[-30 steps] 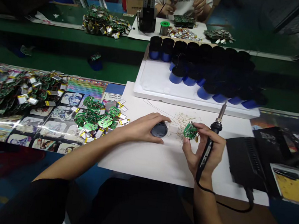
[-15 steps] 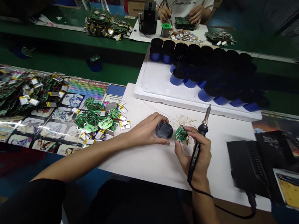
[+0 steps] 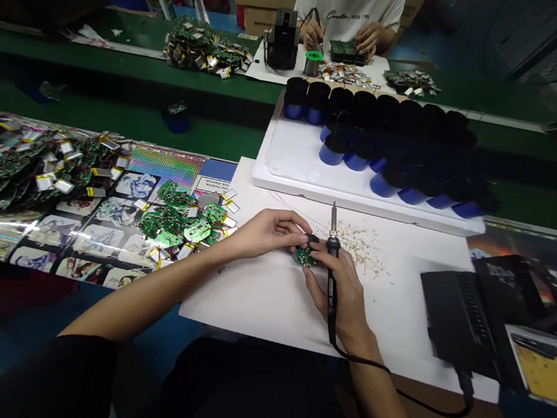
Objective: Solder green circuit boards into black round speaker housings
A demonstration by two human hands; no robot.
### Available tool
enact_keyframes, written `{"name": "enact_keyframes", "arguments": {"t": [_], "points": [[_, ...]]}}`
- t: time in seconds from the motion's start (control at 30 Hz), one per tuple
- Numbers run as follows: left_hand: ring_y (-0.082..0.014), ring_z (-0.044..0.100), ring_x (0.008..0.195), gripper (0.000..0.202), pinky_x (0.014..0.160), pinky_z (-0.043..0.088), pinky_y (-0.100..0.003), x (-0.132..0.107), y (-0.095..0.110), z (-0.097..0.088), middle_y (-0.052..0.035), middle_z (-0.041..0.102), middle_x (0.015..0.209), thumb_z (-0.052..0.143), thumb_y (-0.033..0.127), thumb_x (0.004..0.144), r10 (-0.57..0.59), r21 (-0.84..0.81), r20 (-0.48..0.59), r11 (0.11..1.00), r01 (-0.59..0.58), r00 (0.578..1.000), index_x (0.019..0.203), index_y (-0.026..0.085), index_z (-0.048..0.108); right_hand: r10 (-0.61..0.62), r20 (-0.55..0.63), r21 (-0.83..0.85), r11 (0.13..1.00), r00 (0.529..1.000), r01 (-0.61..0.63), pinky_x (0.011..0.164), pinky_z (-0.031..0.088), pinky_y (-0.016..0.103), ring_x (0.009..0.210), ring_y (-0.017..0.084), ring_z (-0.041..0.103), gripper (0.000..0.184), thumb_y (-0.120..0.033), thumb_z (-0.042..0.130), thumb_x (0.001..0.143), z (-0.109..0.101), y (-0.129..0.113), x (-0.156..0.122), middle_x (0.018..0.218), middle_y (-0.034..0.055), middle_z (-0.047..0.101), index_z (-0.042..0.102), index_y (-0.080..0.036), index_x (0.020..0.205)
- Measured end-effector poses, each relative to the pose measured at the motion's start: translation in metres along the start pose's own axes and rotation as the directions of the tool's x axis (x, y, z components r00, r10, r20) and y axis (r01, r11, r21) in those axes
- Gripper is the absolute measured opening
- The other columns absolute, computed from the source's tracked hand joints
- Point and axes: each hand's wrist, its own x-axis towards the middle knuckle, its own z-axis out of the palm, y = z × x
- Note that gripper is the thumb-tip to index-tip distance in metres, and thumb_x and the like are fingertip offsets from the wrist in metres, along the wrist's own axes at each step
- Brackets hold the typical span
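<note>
A green circuit board (image 3: 307,256) sits at the mouth of a small dark round housing, mostly hidden by fingers; how far in it sits I cannot tell. My left hand (image 3: 271,236) is closed around the housing from the left. From the right, my right hand (image 3: 344,290) has its fingertips at the board's edge. The same hand also grips a black soldering iron (image 3: 332,289), its metal tip pointing up and away from the board. Light crumbs (image 3: 362,245) are scattered on the white sheet (image 3: 258,300) just beyond, beside thin wire.
Left lie loose circuit boards with battery cells (image 3: 181,221) and a larger heap (image 3: 46,172). A white foam tray (image 3: 290,146) holds several blue-black cups (image 3: 335,148). At right stands a black soldering station (image 3: 452,316), its cable crossing the sheet. A co-worker (image 3: 351,16) solders opposite.
My right hand has moved left with the soldering iron and the circuit board, bringing the board to the housing. My left fingers have closed over the housing's top.
</note>
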Motion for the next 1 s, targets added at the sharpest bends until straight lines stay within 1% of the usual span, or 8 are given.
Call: {"name": "enact_keyframes", "arguments": {"t": [0.07,0.13,0.23,0.33,0.43,0.6,0.8,1.0], "points": [[-0.0131,0.068,0.074,0.042,0.078,0.054,-0.028,0.0,0.0,0.001,-0.0034,0.075,0.083,0.09,0.049,0.084,-0.004,-0.012,0.002,1.0,0.004,1.0,0.1,0.013,0.074,-0.01,-0.017,-0.011,1.0,1.0,0.01,0.101,0.061,0.052,0.119,0.029,0.072,0.048,-0.01,0.072,0.095,0.001,0.001,-0.001,0.127,0.0102,0.075,0.057,-0.029,0.137],[-0.0125,0.066,0.076,0.042,0.077,0.052,-0.027,-0.001,0.002,0.003,-0.0033,0.073,0.085,0.091,0.049,0.083,0.017,-0.01,0.0,1.0,-0.017,1.0,0.095,0.014,0.072,-0.01,-0.025,-0.022,1.0,1.0,0.009,0.099,0.061,0.051,0.115,0.028,0.072,0.047,-0.01,0.071,0.095,0.002,0.002,-0.002,0.124,0.0096,0.076,0.058,-0.029,0.136],[-0.0133,0.065,0.081,0.039,0.078,0.05,-0.026,-0.002,0.004,0.004,-0.0036,0.072,0.089,0.087,0.05,0.086,0.045,0.017,-0.003,0.999,-0.045,0.999,0.096,0.014,0.073,0.007,-0.014,-0.022,1.0,1.0,-0.008,0.099,0.061,0.051,0.116,0.029,0.071,0.046,-0.011,0.07,0.095,0.001,0.003,-0.003,0.124,0.009,0.076,0.058,-0.03,0.135],[-0.0134,0.061,0.079,0.038,0.074,0.045,-0.026,-0.004,0.003,0.007,-0.0033,0.07,0.088,0.082,0.051,0.09,0.046,0.065,-0.002,0.997,-0.046,0.999,0.097,0.014,0.073,0.03,0.0,0.009,1.0,1.0,-0.03,0.104,0.06,0.053,0.124,0.029,0.069,0.047,-0.012,0.072,0.095,-0.002,0.001,-0.002,0.131,0.0105,0.075,0.058,-0.029,0.136],[-0.0127,0.057,0.075,0.036,0.069,0.041,-0.026,-0.006,0.004,0.008,-0.0026,0.068,0.085,0.08,0.049,0.093,0.059,0.109,0.0,0.992,-0.059,0.998,0.098,0.014,0.073,0.064,-0.06,0.063,0.996,0.996,-0.06,0.106,0.059,0.055,0.125,0.029,0.07,0.046,-0.012,0.073,0.094,-0.007,-0.004,0.001,0.132,0.0119,0.074,0.058,-0.028,0.135],[-0.0108,0.051,0.07,0.031,0.064,0.036,-0.024,-0.007,0.007,0.009,-0.0022,0.069,0.085,0.078,0.045,0.094,0.114,0.201,0.012,0.973,-0.114,0.993,0.097,0.014,0.075,0.085,-0.174,0.09,0.994,0.981,-0.07,0.103,0.06,0.05,0.113,0.025,0.073,0.043,-0.007,0.069,0.097,-0.011,-0.009,0.011,0.119,0.0068,0.077,0.061,-0.029,0.132],[-0.011,0.053,0.073,0.026,0.065,0.036,-0.024,-0.006,0.007,0.009,-0.0031,0.073,0.09,0.077,0.04,0.095,0.142,0.235,0.033,0.961,-0.146,0.989,0.099,0.015,0.078,0.105,-0.139,0.117,0.989,0.985,-0.089,0.098,0.06,0.046,0.109,0.024,0.072,0.038,-0.007,0.068,0.098,-0.005,-0.007,0.022,0.115,0.0049,0.075,0.064,-0.031,0.127],[-0.0132,0.059,0.078,0.025,0.069,0.039,-0.025,-0.006,0.007,0.008,-0.0047,0.075,0.093,0.075,0.04,0.096,0.137,0.26,0.039,0.955,-0.142,0.99,0.1,0.015,0.08,0.085,-0.164,0.11,0.992,0.983,-0.068,0.094,0.059,0.044,0.102,0.023,0.072,0.037,-0.008,0.07,0.097,-0.003,-0.007,0.022,0.106,0.0023,0.076,0.062,-0.031,0.125]]}}
